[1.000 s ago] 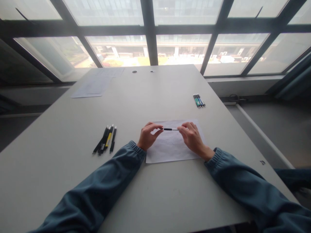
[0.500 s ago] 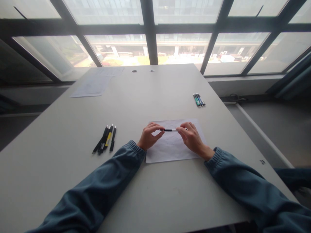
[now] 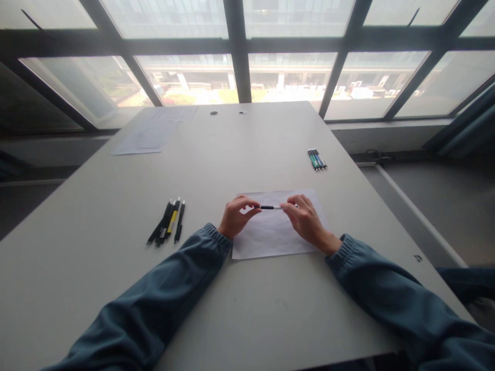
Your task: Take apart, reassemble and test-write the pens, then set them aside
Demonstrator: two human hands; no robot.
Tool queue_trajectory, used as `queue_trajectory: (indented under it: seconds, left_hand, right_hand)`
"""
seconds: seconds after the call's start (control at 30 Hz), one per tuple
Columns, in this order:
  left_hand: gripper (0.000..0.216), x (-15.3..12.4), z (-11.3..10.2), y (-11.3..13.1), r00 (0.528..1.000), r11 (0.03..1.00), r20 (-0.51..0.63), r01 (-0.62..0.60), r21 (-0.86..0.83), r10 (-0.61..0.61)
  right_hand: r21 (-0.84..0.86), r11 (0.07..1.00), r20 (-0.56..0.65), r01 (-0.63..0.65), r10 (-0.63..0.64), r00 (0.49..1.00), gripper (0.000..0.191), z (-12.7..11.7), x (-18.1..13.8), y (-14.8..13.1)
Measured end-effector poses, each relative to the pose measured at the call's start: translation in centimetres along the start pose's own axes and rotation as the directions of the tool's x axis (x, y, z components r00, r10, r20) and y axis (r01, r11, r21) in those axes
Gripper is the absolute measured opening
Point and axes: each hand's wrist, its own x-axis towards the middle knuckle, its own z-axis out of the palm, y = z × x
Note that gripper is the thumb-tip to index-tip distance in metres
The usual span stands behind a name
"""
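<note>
Mid-frame, the left hand (image 3: 234, 216) and right hand (image 3: 305, 219) pinch a pen (image 3: 267, 207) near its ends, probably light, stiff and easiest to grip mid-barrel.

- Left sleeve (image 3: 150, 309): long and loose, muted blue, in plain smooth cloth with soft folds.
- Right sleeve (image 3: 390, 288): the same muted blue, roomy, with deep creases where it widens.
- Left cuff (image 3: 217, 234) and right cuff (image 3: 335, 247): gathered into small pleats, elastic-looking, narrower than the sleeves.
- Left hand (image 3: 235, 216) and right hand (image 3: 306, 220): bare.
</note>
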Motion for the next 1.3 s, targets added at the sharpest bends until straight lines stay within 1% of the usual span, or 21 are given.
queue_trajectory:
  seconds: [0.23,0.37,0.6,0.77,0.9,1.0,1.17,1.23,1.3]
  left_hand:
    - [0.015,-0.22,0.10,-0.51,0.998,0.998,-0.009,0.064,-0.010,-0.064]
    - [0.019,-0.18,0.05,-0.34,0.997,0.997,-0.014,0.073,-0.006,-0.073]
    - [0.020,-0.19,-0.01,-0.21,0.998,0.998,-0.015,0.054,-0.023,-0.054]
    - [0.020,-0.13,0.01,-0.08,0.999,0.999,-0.015,0.033,-0.030,-0.033]
    - [0.018,-0.11,0.09,0.08,1.000,0.999,-0.003,0.015,-0.038,-0.015]
    - [0.017,-0.14,0.16,0.05,1.000,0.999,0.008,-0.001,-0.035,0.001]
    - [0.016,-0.25,0.18,-0.20,1.000,1.000,0.023,-0.011,-0.016,0.011]
    - [0.016,-0.26,0.15,-0.21,1.000,1.000,0.022,-0.013,-0.015,0.013]
    - [0.016,-0.24,0.12,-0.11,0.999,0.999,0.026,-0.020,-0.025,0.021]
  right_hand:
    - [0.024,1.000,-0.019,0.008,-0.007,1.000,0.023,-0.13,-0.01,-0.07]
    - [0.029,0.999,-0.018,0.027,-0.027,0.999,0.023,-0.04,-0.10,0.01]
    - [0.033,0.998,-0.029,0.060,-0.059,0.998,0.021,0.22,-0.18,0.19]
    - [0.043,0.997,-0.012,0.066,-0.066,0.998,0.023,0.55,-0.35,0.49]
    - [0.074,0.995,0.020,0.071,-0.072,0.997,0.026,0.55,-0.35,0.57]
    - [0.110,0.992,0.023,0.068,-0.071,0.997,0.027,0.49,-0.27,0.49]
    - [0.171,0.983,0.009,0.063,-0.065,0.998,0.020,0.54,-0.25,0.42]
    - [0.179,0.982,0.007,0.060,-0.062,0.998,0.019,0.66,-0.33,0.48]
    - [0.188,0.981,0.000,0.039,-0.039,0.999,0.013,0.78,-0.41,0.55]
